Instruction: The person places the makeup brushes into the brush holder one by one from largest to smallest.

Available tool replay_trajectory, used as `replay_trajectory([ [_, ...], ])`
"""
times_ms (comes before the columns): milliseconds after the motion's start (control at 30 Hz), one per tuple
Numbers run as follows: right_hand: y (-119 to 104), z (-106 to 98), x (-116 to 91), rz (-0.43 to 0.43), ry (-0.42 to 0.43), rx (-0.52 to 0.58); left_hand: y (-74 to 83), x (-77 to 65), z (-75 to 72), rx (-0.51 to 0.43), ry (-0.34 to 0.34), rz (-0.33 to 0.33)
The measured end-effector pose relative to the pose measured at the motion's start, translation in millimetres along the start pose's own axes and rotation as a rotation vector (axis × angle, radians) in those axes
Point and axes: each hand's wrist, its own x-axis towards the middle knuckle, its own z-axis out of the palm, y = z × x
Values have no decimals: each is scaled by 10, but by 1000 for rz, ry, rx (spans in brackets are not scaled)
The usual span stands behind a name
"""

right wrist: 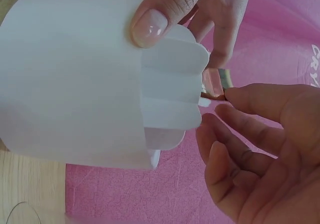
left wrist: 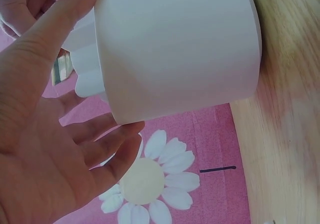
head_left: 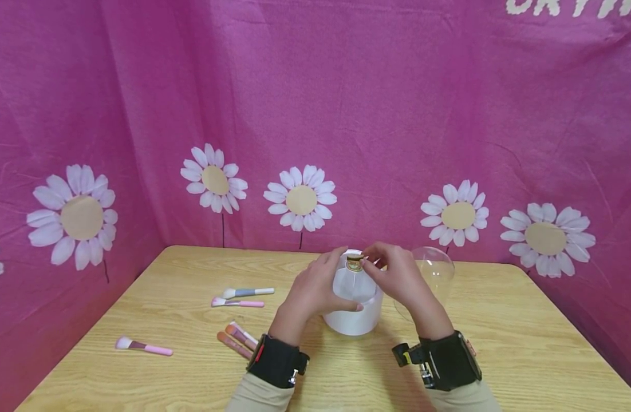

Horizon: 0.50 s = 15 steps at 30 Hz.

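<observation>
A round white container (head_left: 353, 321) with a scalloped white insert (right wrist: 172, 79) stands on the table between my hands. My left hand (head_left: 311, 286) grips it at the rim, thumb on the near side and fingers spread round the far side. At the insert's top, my right hand (head_left: 398, 273) pinches a small flat piece (head_left: 354, 263) with a yellow and green label; its exact kind does not show. In the right wrist view the thumb is at the edge of this piece (right wrist: 214, 84), and the other fingers curl beside the insert.
A clear dome cover (head_left: 440, 273) stands just right of the container, partly behind my right forearm. Left lie a blue-handled brush (head_left: 253, 292), a pink brush (head_left: 243, 304), another pink brush (head_left: 148, 347) and a bunch of brushes (head_left: 237, 343). A pink curtain (head_left: 372, 114) hangs behind the wooden table (head_left: 192, 377).
</observation>
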Motion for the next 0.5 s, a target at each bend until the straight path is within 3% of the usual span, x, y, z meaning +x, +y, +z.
replay_trajectory([
  [500,-8,-26,-10,35,-5,13,-93,20,-33,-30,23,-28],
])
